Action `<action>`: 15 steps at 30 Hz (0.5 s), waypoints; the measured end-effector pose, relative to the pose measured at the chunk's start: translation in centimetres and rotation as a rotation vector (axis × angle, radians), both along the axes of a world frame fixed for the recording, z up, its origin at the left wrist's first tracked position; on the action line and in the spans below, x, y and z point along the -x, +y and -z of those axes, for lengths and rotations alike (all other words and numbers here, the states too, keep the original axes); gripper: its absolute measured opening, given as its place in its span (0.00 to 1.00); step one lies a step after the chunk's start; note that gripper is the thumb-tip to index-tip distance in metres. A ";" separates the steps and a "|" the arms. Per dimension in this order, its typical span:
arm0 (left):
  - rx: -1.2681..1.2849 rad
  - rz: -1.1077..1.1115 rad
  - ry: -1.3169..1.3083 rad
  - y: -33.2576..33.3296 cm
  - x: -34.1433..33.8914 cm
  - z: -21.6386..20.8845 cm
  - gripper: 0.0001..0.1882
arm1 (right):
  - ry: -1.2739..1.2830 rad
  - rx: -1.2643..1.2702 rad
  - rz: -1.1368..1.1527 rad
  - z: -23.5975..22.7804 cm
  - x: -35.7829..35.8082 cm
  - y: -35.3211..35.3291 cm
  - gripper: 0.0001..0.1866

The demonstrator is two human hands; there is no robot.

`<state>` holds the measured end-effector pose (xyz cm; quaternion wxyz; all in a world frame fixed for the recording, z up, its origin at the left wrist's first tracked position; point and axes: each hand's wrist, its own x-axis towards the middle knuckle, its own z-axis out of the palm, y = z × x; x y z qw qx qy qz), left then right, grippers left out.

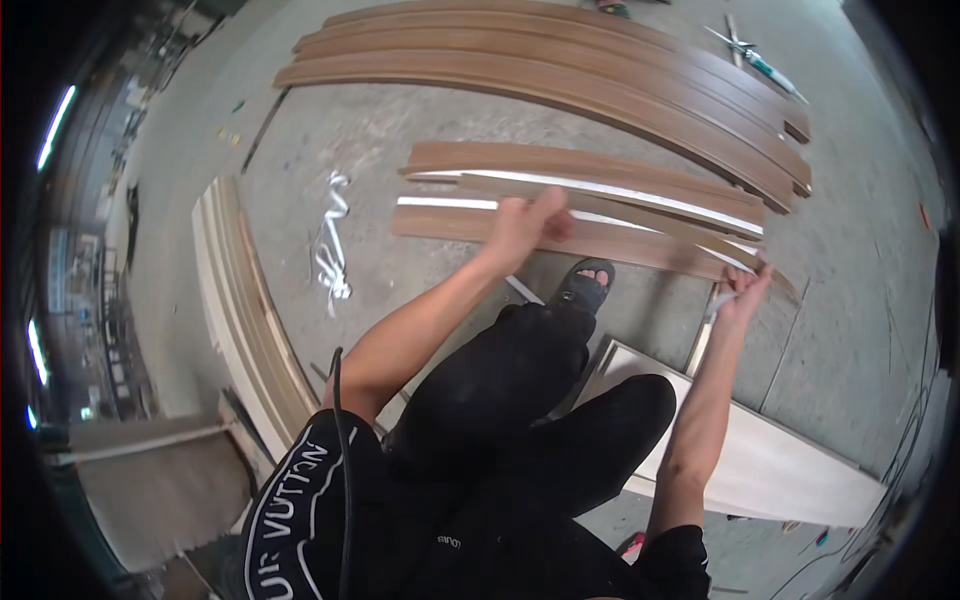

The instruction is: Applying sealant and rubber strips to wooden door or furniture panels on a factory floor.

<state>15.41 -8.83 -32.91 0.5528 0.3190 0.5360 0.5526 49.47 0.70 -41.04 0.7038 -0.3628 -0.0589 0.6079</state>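
In front of me lie two short brown wood boards, the far board [590,170] and the near board [630,247], each bearing a white strip along its length. A thin brown edging strip [650,212] runs slantwise over them. My left hand [525,230] is over the boards' left half, its fingers closed on the edging strip near its middle. My right hand [742,290] is at the boards' right end, fingers pinched round the edging strip near its right end. A small white ribbon-like piece [722,300] also hangs at the right fingers.
Several long brown boards [520,60] lie beyond. Crumpled white ribbon [335,240] is on the concrete floor at left, beside stacked pale planks [240,300]. A white panel [770,460] lies at lower right. A green-handled tool [770,72] is far right. My sandalled foot [587,285] is close to the boards.
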 end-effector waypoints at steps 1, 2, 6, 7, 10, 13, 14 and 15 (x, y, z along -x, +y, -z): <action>0.048 -0.039 -0.047 -1.4 2.0 0.6 0.17 | 0.002 0.013 -0.024 0.9 -1.1 -0.2 0.20; 0.057 -0.055 -0.053 -2.0 3.2 1.2 0.17 | -0.055 -0.107 -0.145 1.9 -3.1 0.0 0.19; 0.132 -0.534 -0.290 -4.3 7.6 6.0 0.14 | -0.247 0.012 -0.071 1.6 -4.1 -0.2 0.16; 0.170 -0.679 -0.324 -4.8 9.1 8.1 0.12 | -0.326 0.047 -0.031 1.1 -3.5 -0.5 0.16; 0.277 -0.858 -0.270 -4.2 11.8 14.3 0.10 | -0.435 0.023 -0.206 1.8 -5.1 0.3 0.17; 0.348 -0.925 -0.245 -3.1 14.3 18.1 0.07 | -0.599 0.112 -0.216 2.0 -1.0 1.3 0.18; 0.357 -0.949 -0.246 -2.7 15.5 19.4 0.06 | -0.597 0.122 -0.234 2.6 0.0 1.6 0.18; 0.380 -0.974 -0.264 -2.1 16.4 20.4 0.05 | -0.631 0.089 -0.277 3.4 0.8 2.0 0.18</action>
